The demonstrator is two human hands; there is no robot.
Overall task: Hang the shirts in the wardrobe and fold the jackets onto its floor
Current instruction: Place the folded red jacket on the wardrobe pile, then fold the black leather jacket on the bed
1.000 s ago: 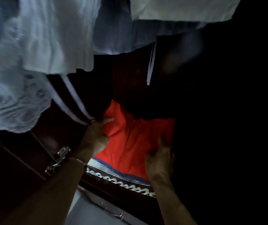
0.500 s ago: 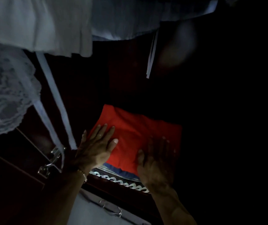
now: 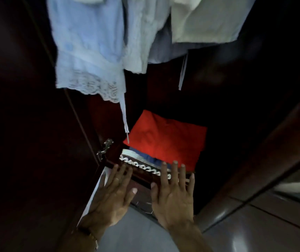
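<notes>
A folded red jacket (image 3: 165, 139) lies flat on the wardrobe floor, on top of a blue garment (image 3: 145, 157) and a striped cloth with a white scalloped edge (image 3: 142, 165). Pale shirts hang above: a light blue one with a lace hem (image 3: 87, 51), a white one (image 3: 142, 33) and a cream one (image 3: 205, 20). My left hand (image 3: 112, 195) and my right hand (image 3: 174, 195) hover in front of the wardrobe's lower edge, fingers spread and straight, holding nothing, apart from the jacket.
The dark wooden wardrobe door (image 3: 27, 124) stands open on the left with a metal hinge (image 3: 105, 149). Another dark door panel (image 3: 265, 151) runs along the right. A thin white strap (image 3: 124, 117) dangles over the jacket. Grey floor tiles (image 3: 254, 230) lie below.
Both hands pressed on the red jacket earlier; now they have lifted off it and drawn back out of the wardrobe toward me. The jacket stays folded on the floor.
</notes>
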